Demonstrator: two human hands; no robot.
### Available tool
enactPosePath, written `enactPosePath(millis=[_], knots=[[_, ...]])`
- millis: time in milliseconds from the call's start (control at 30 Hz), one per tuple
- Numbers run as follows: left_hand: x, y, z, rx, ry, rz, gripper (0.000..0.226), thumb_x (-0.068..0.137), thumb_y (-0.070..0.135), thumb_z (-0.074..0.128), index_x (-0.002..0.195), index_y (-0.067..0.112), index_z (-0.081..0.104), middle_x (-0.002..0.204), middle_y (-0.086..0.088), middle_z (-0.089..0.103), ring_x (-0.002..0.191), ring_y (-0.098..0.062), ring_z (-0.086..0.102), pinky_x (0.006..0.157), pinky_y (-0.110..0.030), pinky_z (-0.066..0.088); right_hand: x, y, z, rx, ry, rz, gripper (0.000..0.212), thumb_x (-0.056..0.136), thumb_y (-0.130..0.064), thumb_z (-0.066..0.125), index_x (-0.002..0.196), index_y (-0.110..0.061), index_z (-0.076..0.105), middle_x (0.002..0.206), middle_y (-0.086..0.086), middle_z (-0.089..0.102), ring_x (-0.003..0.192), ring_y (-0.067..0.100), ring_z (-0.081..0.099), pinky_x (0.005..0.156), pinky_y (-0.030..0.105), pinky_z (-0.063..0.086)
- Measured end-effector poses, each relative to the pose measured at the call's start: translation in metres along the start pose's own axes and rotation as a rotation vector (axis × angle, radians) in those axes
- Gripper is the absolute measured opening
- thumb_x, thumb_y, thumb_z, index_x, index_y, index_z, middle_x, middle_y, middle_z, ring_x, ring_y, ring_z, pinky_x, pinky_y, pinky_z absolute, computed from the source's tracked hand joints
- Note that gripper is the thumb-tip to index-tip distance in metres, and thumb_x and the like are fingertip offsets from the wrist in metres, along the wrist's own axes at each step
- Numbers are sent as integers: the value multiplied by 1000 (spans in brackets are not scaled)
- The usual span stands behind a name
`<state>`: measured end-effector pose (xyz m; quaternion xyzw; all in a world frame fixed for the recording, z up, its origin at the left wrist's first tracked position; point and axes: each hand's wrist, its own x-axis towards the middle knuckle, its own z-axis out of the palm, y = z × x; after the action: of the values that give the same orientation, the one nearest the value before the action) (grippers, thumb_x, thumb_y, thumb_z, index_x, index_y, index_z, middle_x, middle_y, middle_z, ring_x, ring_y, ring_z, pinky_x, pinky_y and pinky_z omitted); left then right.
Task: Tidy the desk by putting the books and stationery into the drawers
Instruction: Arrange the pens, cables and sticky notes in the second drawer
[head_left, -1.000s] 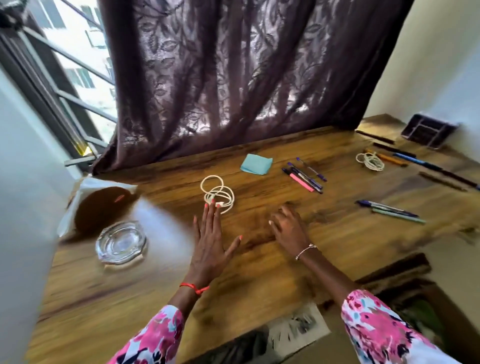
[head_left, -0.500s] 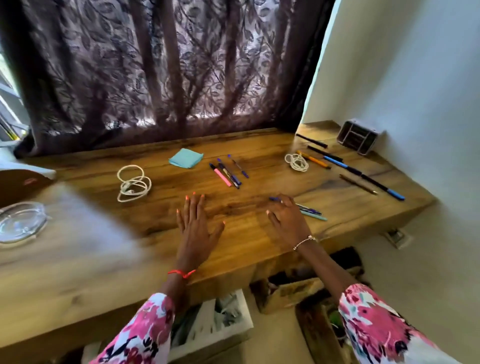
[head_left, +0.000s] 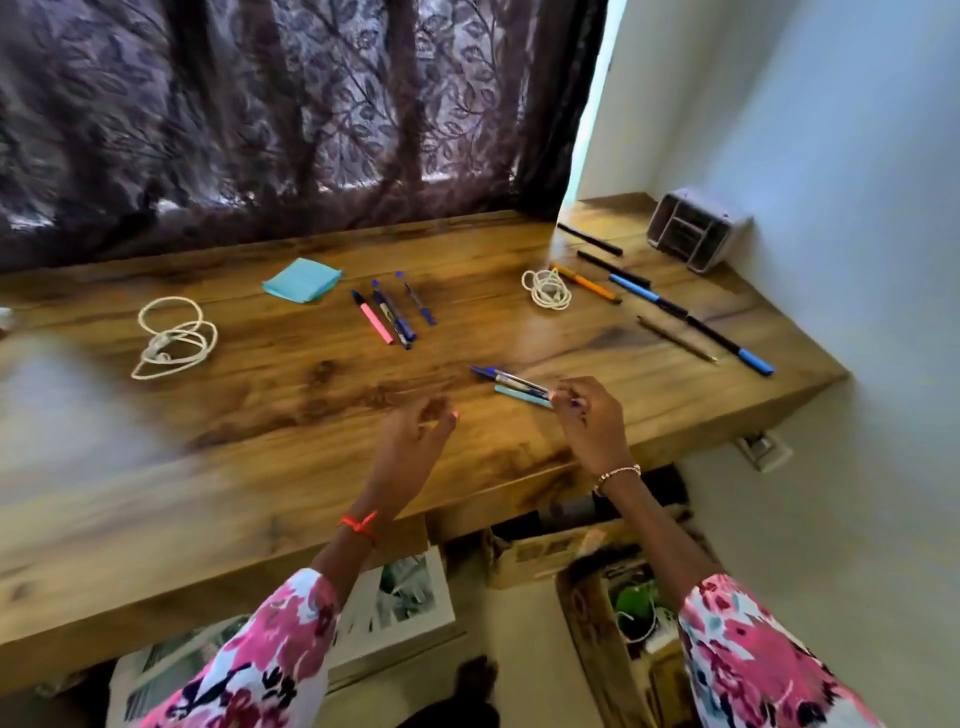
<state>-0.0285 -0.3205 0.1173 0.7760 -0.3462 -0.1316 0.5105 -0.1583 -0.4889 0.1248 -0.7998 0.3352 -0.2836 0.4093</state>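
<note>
**Right hand on blue pen, left hand free**

We see the right hand (head_left: 589, 426) at the front right of the desk (head_left: 311, 467). Its fingertips (head_left: 563, 392) are pinched together on the right end of the blue pen (head_left: 506, 378). That pen lies across the wood and points left. The teal pen (head_left: 522, 396) lies just beside it on the near side, with its end at the same fingertips. We cannot tell if it is gripped too.

The left hand (head_left: 413, 441) is blurred and sits over the desk, left of the pens. Its fingers are loosely curled, apart, and hold nothing.

The rest of the stationery is on the desktop:
- Three pens (head_left: 393, 317) lie mid-desk, close together, one of them pink.
- A blue notepad (head_left: 301, 280) lies just left of them, toward the curtain (head_left: 311, 104).
- A white cord (head_left: 174, 338) is coiled far left.
- A second cord (head_left: 545, 288) is coiled right of centre and touches an orange pen (head_left: 587, 283).
- The pen row (head_left: 647, 295) runs along the right end, and a pencil (head_left: 675, 339) lies beside it.
- A grey organiser (head_left: 691, 234) stands in the back right corner against the wall (head_left: 831, 208).

Open wooden drawers (head_left: 545, 552) stick out under the desk's right end, below the right wrist. A printed page (head_left: 400, 597) shows under the front edge, by the left forearm. Both sleeves are floral pink.
</note>
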Motion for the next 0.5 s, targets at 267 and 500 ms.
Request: enactPosePath(millis=[267, 500], knots=[[-18, 10, 53, -734, -562, -552, 26, 82, 23, 60, 97, 2, 67, 93, -16, 71, 83, -24, 69, 69, -28, 55, 27, 73, -67, 839, 470, 739, 28, 87, -17, 52, 59, -13, 53, 37, -2, 52, 36, 16, 47, 40, 20, 41], [-64, -47, 142, -1079, -263, -1241, 51, 48, 9, 86, 91, -11, 67, 94, -27, 68, 80, -38, 69, 63, -48, 58, 15, 183, -94, 964, 438, 1234, 33, 96, -36, 33, 81, -9, 47, 63, 11, 57, 66, 25, 54, 62, 37, 48]])
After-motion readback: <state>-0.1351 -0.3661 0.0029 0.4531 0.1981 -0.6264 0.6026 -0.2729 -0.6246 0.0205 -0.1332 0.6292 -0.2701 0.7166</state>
